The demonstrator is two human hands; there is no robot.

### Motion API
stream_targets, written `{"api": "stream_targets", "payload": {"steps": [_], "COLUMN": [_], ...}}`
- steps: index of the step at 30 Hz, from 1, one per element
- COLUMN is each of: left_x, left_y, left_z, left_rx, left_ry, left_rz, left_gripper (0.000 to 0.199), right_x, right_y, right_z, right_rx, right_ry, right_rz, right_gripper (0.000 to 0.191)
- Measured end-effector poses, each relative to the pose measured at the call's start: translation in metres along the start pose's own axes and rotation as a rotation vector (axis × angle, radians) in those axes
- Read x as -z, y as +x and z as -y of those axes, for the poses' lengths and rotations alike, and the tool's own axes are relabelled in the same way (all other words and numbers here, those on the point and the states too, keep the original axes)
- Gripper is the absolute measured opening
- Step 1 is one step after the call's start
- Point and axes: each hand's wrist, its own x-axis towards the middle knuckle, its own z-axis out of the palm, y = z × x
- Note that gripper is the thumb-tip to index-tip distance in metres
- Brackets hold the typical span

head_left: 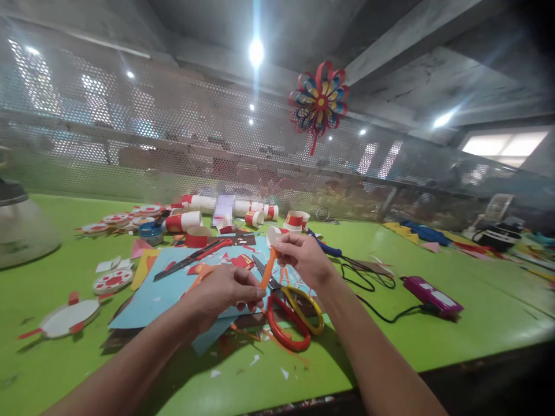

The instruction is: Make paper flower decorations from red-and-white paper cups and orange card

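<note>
A narrow orange paper strip (269, 269) stretches between my two hands above the work area. My left hand (229, 289) pinches its lower end, and the fingers of my right hand (303, 257) are closed on the upper end. A small white round piece (273, 236) shows just behind my right fingertips; whether I hold it too I cannot tell. Under the strip lie open scissors (288, 335) with one red and one yellow handle. Beneath them, light blue paper (147, 300) is littered with orange and red scraps. A dark cutter knife (186, 262) rests on the blue paper.
Red-and-white paper cups (186, 222) and a blue-lidded jar (151, 232) stand behind. Decorated discs (113, 281) lie on the left. A glue gun (327, 248) with a black cord and a purple box (433, 296) are on the right. A paper flower (321, 103) hangs above.
</note>
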Motion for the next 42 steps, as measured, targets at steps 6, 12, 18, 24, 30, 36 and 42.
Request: {"api": "stream_targets", "payload": {"steps": [6, 12, 18, 24, 30, 36, 42], "left_x": [-0.001, 0.003, 0.013, 0.013, 0.009, 0.014, 0.015], "left_y": [0.001, 0.002, 0.002, 0.0, -0.001, -0.008, -0.017], "left_z": [0.0, -0.003, -0.011, -0.01, -0.016, -0.021, -0.016], "left_rx": [0.025, 0.024, 0.022, 0.015, 0.033, 0.036, 0.038], "left_ry": [0.019, 0.103, -0.07, -0.247, -0.154, -0.061, -0.057], "left_rz": [0.018, 0.034, -0.114, -0.044, -0.065, -0.097, -0.098], "left_gripper": [0.011, 0.011, 0.017, 0.022, 0.019, 0.015, 0.013], "right_x": [0.005, 0.01, 0.004, -0.014, -0.023, -0.03, -0.042], "right_y": [0.002, 0.004, 0.002, -0.003, -0.008, -0.011, -0.014], "right_z": [0.002, 0.003, -0.001, -0.013, -0.014, -0.015, -0.022], "right_rx": [-0.001, -0.026, -0.07, -0.136, -0.122, -0.111, -0.082], "right_ry": [0.038, 0.08, 0.086, 0.006, -0.087, -0.069, -0.076], "right_rz": [-0.038, -0.058, 0.004, 0.125, 0.184, 0.169, 0.107], "right_gripper": [0.02, 0.022, 0.024, 0.026, 0.025, 0.021, 0.018]}}
